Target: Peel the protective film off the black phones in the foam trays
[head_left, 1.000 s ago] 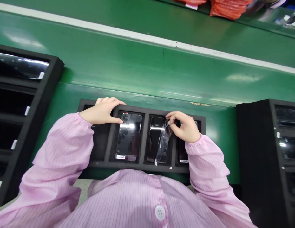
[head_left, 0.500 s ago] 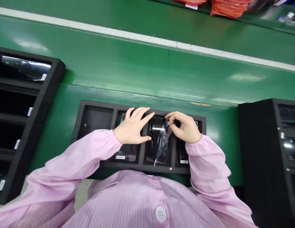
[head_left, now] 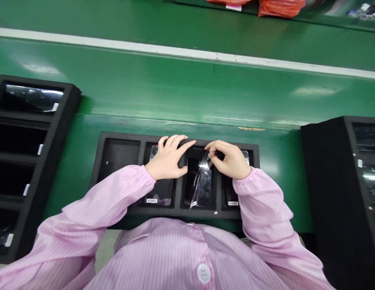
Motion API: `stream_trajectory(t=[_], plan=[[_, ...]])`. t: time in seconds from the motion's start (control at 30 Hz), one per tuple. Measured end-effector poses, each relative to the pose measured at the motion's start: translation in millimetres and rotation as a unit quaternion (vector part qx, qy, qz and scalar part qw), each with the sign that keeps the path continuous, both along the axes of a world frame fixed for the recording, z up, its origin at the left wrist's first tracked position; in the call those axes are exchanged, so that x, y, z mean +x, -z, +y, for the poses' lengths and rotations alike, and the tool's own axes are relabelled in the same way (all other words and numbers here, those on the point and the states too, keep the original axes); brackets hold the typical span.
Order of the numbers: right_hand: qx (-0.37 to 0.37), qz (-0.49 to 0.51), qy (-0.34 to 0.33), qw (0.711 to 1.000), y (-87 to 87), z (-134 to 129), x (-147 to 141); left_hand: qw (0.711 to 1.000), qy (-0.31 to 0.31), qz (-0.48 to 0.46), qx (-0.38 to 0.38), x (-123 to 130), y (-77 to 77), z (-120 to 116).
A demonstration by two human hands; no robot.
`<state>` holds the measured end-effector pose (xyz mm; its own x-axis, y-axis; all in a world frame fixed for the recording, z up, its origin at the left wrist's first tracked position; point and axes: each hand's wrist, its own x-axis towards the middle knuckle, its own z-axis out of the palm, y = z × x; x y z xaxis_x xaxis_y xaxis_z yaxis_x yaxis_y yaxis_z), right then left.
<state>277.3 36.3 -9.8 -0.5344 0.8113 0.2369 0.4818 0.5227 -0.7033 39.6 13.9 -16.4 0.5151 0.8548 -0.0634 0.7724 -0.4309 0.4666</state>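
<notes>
Plastic film (head_left: 202,183) slants over the dark screen (head_left: 191,169) in the foam tray (head_left: 121,136), its upper end pinched by my curled right hand (head_left: 228,159). A sideways tug could crease it or drag the screen. My left hand (head_left: 166,163) spreads open, palm down, over the neighbouring screen (head_left: 163,191).

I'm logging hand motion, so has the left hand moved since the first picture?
Yes. Judged against the middle tray, the left hand has moved right, from over the leftmost compartment to over the second compartment.
</notes>
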Motion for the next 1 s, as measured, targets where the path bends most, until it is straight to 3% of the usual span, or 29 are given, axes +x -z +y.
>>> stream_trajectory(t=[0.17, 0.33, 0.5, 0.57, 0.73, 0.87, 1.0], plan=[[0.02, -0.025, -0.013, 0.999, 0.8, -5, -5, 0.999, -0.037, -0.021, 0.032, 3, 5.6, -1], [0.04, -0.105, -0.016, 0.994, -1.8, -18, -16, 0.978, -0.143, -0.105, 0.108, -2, 3.4, 0], [0.019, -0.101, 0.007, 0.995, -4.9, -18, -11, 0.969, -0.147, -0.114, 0.162, -7, 0.9, 1], [0.011, -0.088, 0.011, 0.996, -5.8, -15, -7, 0.971, -0.121, -0.093, 0.187, -6, 2.4, 0], [0.003, -0.074, 0.01, 0.997, -6.3, -12, -3, 0.966, 0.039, 0.013, 0.256, 1, -0.8, -18], [0.0, -0.07, 0.008, 0.997, -5.8, -13, -4, 0.958, 0.061, 0.07, 0.271, 8, -7.6, -37], [-0.001, -0.07, 0.007, 0.998, -5.3, -13, -4, 0.96, 0.047, 0.033, 0.273, 10, -8.5, -42]])
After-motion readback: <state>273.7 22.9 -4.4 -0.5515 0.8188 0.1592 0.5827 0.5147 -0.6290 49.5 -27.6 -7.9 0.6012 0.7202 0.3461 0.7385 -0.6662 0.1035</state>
